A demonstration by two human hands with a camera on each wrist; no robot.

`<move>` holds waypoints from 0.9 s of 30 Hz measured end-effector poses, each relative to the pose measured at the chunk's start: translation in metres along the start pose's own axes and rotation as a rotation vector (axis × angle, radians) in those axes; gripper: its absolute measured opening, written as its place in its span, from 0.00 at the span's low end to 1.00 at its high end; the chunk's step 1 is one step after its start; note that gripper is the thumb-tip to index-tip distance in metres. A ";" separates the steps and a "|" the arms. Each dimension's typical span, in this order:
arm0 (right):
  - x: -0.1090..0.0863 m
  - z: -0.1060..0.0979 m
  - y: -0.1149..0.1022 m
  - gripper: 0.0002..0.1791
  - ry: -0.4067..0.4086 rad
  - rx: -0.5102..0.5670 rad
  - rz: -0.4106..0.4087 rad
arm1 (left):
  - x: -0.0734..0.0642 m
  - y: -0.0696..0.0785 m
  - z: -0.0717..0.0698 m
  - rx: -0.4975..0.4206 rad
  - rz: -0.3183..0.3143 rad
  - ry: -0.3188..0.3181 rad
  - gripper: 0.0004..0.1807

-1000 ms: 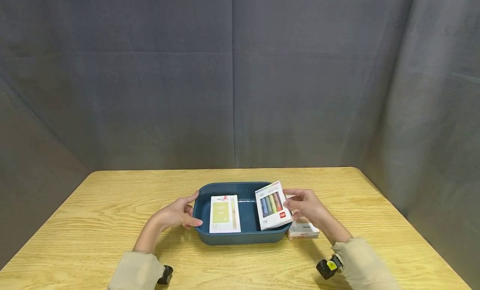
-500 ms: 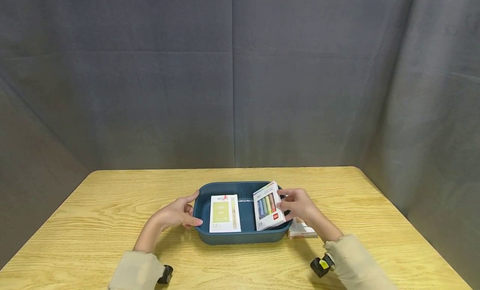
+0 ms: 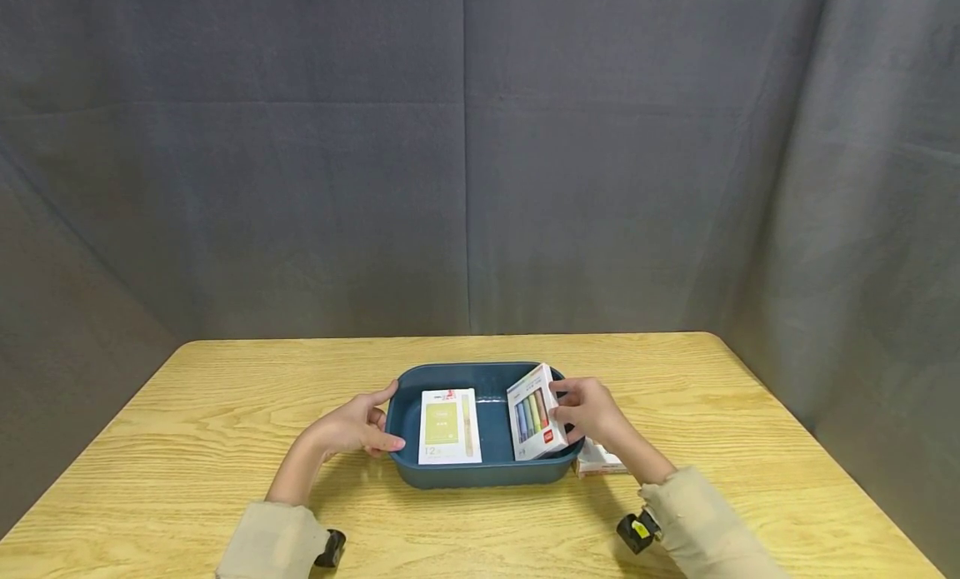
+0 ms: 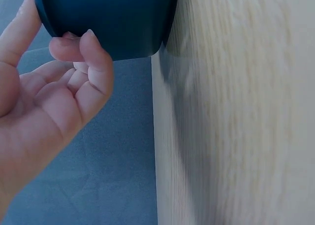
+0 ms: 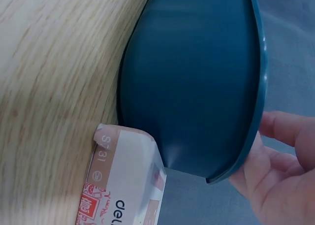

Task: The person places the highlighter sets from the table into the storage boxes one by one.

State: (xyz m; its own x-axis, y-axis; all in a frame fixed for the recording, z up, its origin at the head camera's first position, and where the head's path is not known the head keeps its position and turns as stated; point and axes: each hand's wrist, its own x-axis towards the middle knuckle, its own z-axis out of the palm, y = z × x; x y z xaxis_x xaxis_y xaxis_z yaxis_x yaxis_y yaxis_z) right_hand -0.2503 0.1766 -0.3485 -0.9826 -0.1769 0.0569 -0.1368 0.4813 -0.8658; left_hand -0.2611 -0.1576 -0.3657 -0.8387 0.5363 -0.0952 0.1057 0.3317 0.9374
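My left hand (image 3: 360, 425) grips the left end of a dark teal plastic tray (image 3: 483, 476). In the left wrist view, fingers press its outer wall below the rim. A white-and-green box (image 3: 450, 429) marked 12 lies flat inside on the left. At the right end, a white windowed box (image 3: 534, 416) of coloured sticks stands tilted inside the tray, leaning toward its right side. My right hand (image 3: 588, 408) holds that box by its right edge, thumb and fingers over the rim. The right wrist view shows this hand (image 5: 280, 171) at the tray's rim, with the box hidden behind the wall.
A small white-and-pink box (image 5: 130, 171) with red print rests on the wooden table (image 3: 247, 412), right beside the tray's right end and partly under my right forearm. A grey curtain (image 3: 465, 162) hangs behind the table and along its sides.
My right hand has moved left and slightly inward with the windowed box, which now tilts more steeply inside the tray's right end. My left hand and the tray stay in place.
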 end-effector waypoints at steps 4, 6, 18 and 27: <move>0.000 0.002 0.000 0.16 0.020 -0.050 -0.014 | 0.000 0.000 0.000 0.008 0.001 -0.001 0.51; 0.000 0.004 0.000 0.14 0.031 -0.077 -0.020 | 0.000 0.000 0.000 0.003 0.003 -0.004 0.51; 0.001 0.010 0.002 0.12 0.070 -0.136 -0.018 | -0.001 0.002 0.000 0.001 -0.005 -0.005 0.51; 0.000 0.011 0.002 0.09 0.052 -0.220 -0.081 | 0.000 0.002 0.000 0.007 -0.009 0.000 0.51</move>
State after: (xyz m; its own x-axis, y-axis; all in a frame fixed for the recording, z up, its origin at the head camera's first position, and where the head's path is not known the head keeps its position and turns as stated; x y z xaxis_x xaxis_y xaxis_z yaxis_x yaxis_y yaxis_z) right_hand -0.2493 0.1679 -0.3557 -0.9717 -0.1807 0.1524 -0.2340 0.6434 -0.7289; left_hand -0.2604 -0.1572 -0.3642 -0.8396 0.5332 -0.1034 0.1018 0.3416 0.9343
